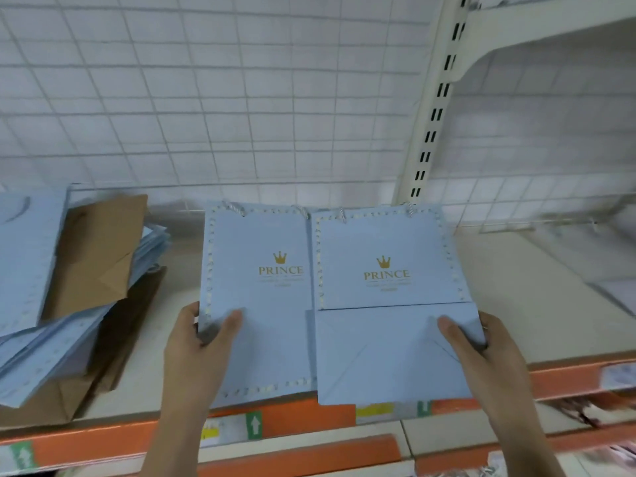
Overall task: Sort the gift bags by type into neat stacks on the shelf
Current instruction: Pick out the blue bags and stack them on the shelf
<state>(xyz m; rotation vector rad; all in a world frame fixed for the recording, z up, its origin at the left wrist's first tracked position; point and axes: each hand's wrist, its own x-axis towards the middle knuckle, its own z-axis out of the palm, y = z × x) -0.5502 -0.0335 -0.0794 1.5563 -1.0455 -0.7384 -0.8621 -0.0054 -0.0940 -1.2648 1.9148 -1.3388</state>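
Gift bags, left to right: mixed pile (79,287) of blue and brown ones slumped at shelf's (537,287) left end, unsorted. Left-hand bag (258,304), blue with PRINCE crown, pinched at its lower left edge by left hand (196,346), thumb on top. Right-hand bag (392,304), same print, base flap showing, clamped likewise by right hand (481,349). Both overhanging orange shelf lip (303,414). Risk: sliding off if released early; crooked stack from uneven grip.

A white wire-grid back panel (220,98) fills twelve o'clock; a cream slotted metal upright (434,108) rises at one o'clock; green arrow price labels (254,425) sit at six.
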